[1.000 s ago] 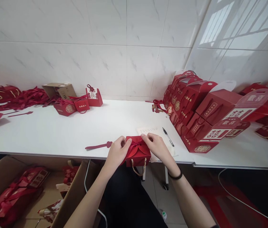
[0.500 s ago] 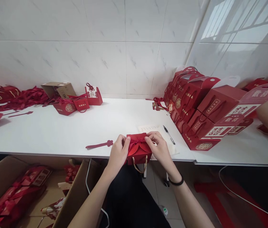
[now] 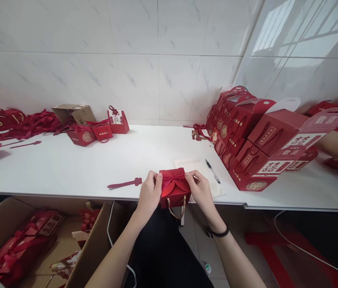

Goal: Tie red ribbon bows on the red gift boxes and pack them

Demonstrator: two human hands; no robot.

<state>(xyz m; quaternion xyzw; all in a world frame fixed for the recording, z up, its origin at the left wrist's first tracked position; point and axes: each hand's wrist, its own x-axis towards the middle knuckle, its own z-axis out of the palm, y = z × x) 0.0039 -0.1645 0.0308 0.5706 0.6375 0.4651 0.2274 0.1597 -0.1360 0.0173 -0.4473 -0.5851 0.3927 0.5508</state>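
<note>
At the table's front edge sits a small red gift box [image 3: 175, 199] with curved flaps and twisted cream rope handles. A dark red ribbon [image 3: 173, 179] is tied across its top. My left hand [image 3: 150, 192] is closed at the box's upper left corner, thumb on top. My right hand [image 3: 200, 192] pinches at the upper right corner. Whether the fingertips grip the ribbon's ends or only the box edge is too small to tell. Left of the box lies a dark red strap with a flower-shaped end [image 3: 125, 183].
A pen [image 3: 213, 171] and a written paper [image 3: 187, 163] lie behind my right hand. Stacked red gift boxes [image 3: 259, 140] stand at right, beside another person's arm [image 3: 332, 144]. Ribbons [image 3: 37, 126] are heaped at left. Below is a cardboard box [image 3: 93, 244] with red packages.
My right hand has shifted slightly outward and down along the box's right edge. The other person's arm at right has moved back, and a dark red sleeve now shows.
</note>
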